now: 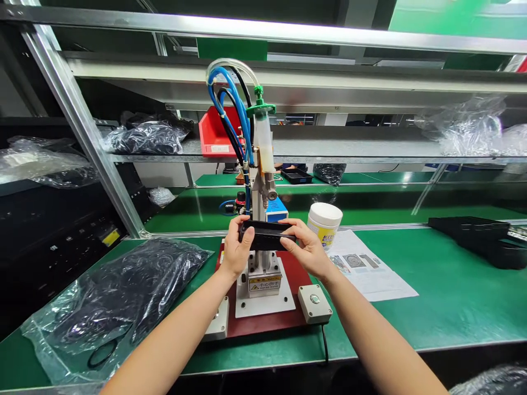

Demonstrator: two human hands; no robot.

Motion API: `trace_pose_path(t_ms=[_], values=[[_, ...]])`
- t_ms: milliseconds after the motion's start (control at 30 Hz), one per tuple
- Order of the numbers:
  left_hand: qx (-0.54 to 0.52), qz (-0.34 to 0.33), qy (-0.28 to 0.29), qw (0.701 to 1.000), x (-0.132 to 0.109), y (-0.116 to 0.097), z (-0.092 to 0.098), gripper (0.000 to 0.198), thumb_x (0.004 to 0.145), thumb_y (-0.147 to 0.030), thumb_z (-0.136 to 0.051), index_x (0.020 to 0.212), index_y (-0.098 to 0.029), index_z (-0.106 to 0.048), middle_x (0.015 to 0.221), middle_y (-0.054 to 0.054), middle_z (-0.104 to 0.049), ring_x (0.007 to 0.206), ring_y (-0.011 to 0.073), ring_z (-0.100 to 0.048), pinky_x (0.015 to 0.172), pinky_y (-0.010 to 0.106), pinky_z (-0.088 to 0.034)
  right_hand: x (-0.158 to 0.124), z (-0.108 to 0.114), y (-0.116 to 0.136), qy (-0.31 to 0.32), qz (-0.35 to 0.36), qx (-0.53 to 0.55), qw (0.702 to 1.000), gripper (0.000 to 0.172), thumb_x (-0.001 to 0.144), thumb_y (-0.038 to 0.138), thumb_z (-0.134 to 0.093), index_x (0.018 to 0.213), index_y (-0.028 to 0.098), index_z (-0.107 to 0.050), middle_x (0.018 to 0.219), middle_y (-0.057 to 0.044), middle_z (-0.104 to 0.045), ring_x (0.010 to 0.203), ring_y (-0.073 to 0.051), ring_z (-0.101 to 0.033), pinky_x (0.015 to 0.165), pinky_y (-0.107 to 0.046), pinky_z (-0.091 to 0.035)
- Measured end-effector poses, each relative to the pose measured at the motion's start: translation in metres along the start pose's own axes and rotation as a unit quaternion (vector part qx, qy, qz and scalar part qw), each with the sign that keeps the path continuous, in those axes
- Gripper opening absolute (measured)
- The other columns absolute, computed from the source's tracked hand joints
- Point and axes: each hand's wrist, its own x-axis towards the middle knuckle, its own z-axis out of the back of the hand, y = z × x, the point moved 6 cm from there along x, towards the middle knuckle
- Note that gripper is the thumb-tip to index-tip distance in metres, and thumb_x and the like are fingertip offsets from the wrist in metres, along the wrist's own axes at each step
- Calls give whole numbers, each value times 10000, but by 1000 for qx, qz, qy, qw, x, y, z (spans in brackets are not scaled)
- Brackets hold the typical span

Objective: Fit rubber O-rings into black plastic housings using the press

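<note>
Between my two hands is a black rectangular plastic housing (269,241), long and shallow with a recessed face. My left hand (237,249) grips its left end, thumb on the front. On the right end, my right hand (307,247) pinches it with thumb and fingers. The housing is held up in front of a bench-top dispensing press (263,197), above its metal base (265,282) with a yellow warning label. A syringe (263,140) with a green cap is mounted upright on the press, fed by blue, black and clear tubes.
A clear bag of black parts (127,296) lies on the left. Button boxes flank the press, one of them the right button box (315,303). Behind are a white tub (325,219), a printed sheet (370,269), and a red bin (218,134) on the shelf. Black parts (473,236) lie far right.
</note>
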Motion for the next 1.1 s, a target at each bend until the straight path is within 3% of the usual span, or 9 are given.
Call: trace_pose_path(t_ms=[167, 400, 700, 933, 1100], values=[[-30, 7, 30, 999, 2, 0, -2, 773, 689, -659, -686, 1241, -195, -409, 1047, 79, -564, 916, 217, -576, 841, 350, -467, 4, -2, -3, 28, -29, 13, 999, 233, 893, 428, -570, 841, 219, -658, 1172, -98, -585, 1136, -241, -545, 966, -413, -439], [-124, 9, 75, 989, 2, -2, -2, 926, 594, -663, -760, 1292, -188, -379, 1073, 90, -550, 983, 241, -572, 876, 367, -474, 11, 2, -1, 83, -39, -17, 996, 240, 875, 444, -592, 872, 229, -700, 1189, -105, -588, 1140, -251, -546, 966, -433, -458], [-211, 10, 76, 975, 9, -1, 4, 973, 536, -573, -842, 1284, -198, -347, 1115, 120, -593, 1028, 250, -602, 929, 377, -447, 18, 4, -5, 120, -67, -44, 989, 225, 847, 447, -629, 887, 243, -716, 1202, -105, -582, 1152, -263, -553, 970, -443, -469], [-227, 0, 74, 971, 8, 4, 8, 800, 652, -361, -832, 1284, -211, -364, 1159, 114, -597, 1056, 224, -608, 938, 366, -459, 18, 6, -5, 117, -70, -65, 989, 197, 833, 441, -645, 873, 263, -718, 1205, -98, -591, 1142, -265, -565, 922, -414, -506], [-225, -13, 65, 972, 6, 4, 12, 719, 678, -301, -808, 1273, -210, -414, 1159, 108, -605, 1084, 234, -607, 964, 386, -467, 18, 6, -4, 117, -61, -93, 987, 186, 842, 426, -639, 898, 265, -712, 1212, -93, -597, 1139, -256, -568, 914, -394, -508]])
